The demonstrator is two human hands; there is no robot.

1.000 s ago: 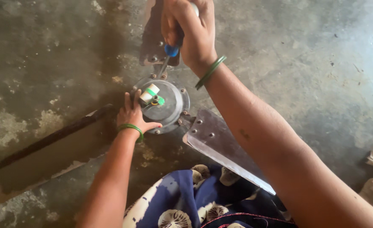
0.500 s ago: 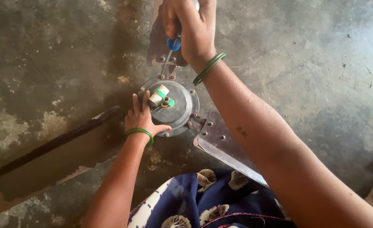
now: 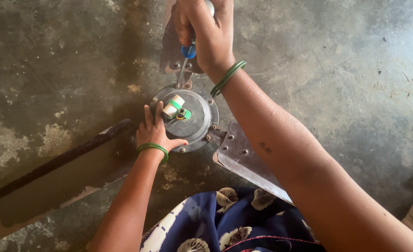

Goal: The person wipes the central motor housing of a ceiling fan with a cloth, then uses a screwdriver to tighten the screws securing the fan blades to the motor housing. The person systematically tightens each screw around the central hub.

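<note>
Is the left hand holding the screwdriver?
No, the left hand rests flat on the round metal motor housing, while the right hand grips the screwdriver.

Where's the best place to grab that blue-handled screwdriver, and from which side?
Probably the handle of the screwdriver, from above: it stands nearly upright, tip down at a screw on the rim of the round motor housing. The right hand grips it that way, while the left hand lies flat on the housing.
</note>
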